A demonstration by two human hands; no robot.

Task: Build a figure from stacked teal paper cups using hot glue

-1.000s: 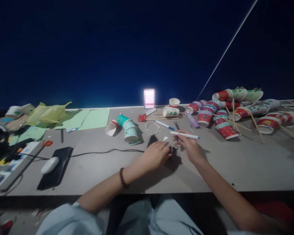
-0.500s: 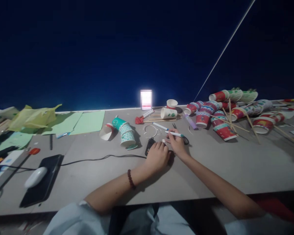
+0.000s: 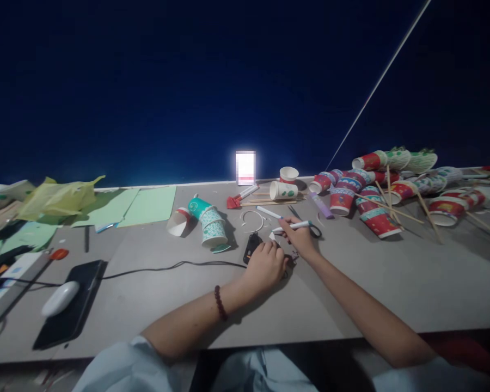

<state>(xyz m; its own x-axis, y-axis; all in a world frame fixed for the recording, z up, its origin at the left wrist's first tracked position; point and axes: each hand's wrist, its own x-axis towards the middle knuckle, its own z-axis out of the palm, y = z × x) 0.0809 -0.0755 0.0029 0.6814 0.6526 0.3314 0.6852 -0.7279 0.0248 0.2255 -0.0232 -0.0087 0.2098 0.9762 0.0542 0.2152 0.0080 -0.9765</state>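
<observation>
A white marker pen (image 3: 294, 226) is gripped in my right hand (image 3: 302, 241), its left end pointing at a small white paper scrap (image 3: 271, 236). My left hand (image 3: 267, 263) lies just below that scrap, fingers curled downward; what they hold, if anything, is hidden. Against its left side sits a black corded device (image 3: 252, 248), partly covered. Dark scissors (image 3: 317, 232) lie behind my right hand, mostly hidden. Another white pen (image 3: 269, 212) and thin white paper rings (image 3: 253, 221) are just beyond.
Stacked teal paper cups (image 3: 213, 228) lie left of centre. Red patterned cup chains (image 3: 378, 215) with wooden sticks fill the right rear. A purple tube (image 3: 320, 205) lies before them. Further left are a phone (image 3: 71, 310), a white mouse-like case (image 3: 61, 299) and green paper (image 3: 149, 206).
The marker pen has tilted, its left end dropping toward the paper scrap. My left hand has shifted slightly down. The whole view has moved a little.
</observation>
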